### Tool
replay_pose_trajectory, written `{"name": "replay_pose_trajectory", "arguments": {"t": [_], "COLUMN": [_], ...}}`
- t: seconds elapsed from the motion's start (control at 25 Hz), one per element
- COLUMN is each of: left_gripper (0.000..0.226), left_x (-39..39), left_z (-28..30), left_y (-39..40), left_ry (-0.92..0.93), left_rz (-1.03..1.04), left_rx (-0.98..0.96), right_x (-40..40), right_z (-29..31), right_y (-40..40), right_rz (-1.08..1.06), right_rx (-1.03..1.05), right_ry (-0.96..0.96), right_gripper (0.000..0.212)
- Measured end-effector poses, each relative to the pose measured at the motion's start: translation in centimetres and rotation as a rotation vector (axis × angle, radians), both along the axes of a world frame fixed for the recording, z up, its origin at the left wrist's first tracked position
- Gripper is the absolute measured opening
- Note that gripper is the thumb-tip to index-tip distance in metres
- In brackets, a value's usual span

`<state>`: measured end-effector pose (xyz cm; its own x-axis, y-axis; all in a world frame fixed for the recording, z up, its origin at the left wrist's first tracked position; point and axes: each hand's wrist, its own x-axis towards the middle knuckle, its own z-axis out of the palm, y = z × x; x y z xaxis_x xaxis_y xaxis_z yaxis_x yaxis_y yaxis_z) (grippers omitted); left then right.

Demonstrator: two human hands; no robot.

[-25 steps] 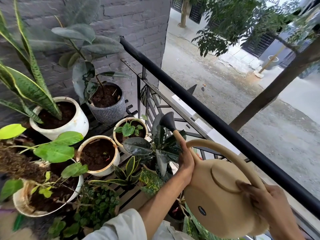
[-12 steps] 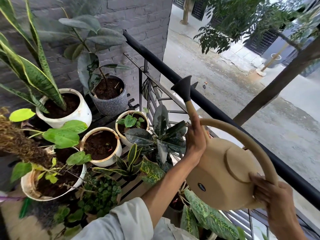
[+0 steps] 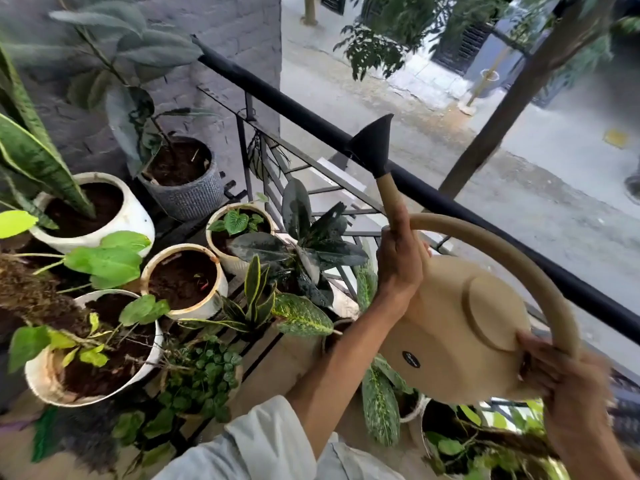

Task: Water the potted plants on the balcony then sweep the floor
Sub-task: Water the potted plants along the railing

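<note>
The left hand (image 3: 398, 258) grips the tan watering can's (image 3: 453, 334) spout; the right hand (image 3: 568, 382) grasps its looping handle, potted plants (image 3: 183, 278) left of both.

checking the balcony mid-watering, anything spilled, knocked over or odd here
Nothing spilled or toppled. The one oddity: the watering can is tipped back, its black rose pointing up over the railing, so no water is pouring.
</note>
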<state>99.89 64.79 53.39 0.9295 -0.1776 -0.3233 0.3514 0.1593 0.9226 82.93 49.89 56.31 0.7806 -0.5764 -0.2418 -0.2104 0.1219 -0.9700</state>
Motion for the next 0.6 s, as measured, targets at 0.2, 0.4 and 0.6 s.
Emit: {"name": "replay_pose_trajectory", "arguments": {"t": [0.2, 0.4, 0.6], "left_gripper": [0.091, 0.094, 0.099], "left_x": [-6.3, -11.7, -15.8], "left_z": [-2.3, -5.0, -8.6], "left_y": [1.0, 1.7, 1.4], "left_ry": [0.073, 0.169, 0.289], "left_rz": [-0.103, -0.188, -0.232], "left_rx": [0.005, -0.024, -0.042], "right_x": [-8.1, -14.2, -18.7], "right_z": [0.3, -0.1, -2.2], "right_y": [3.5, 6.3, 6.9], "right_rz": [-0.183, -0.269, -0.337], "right_rx": [-0.016, -0.028, 0.009], "right_ry": [0.092, 0.203, 0.322], "right_gripper": [0.035, 0.051, 0.058]}}
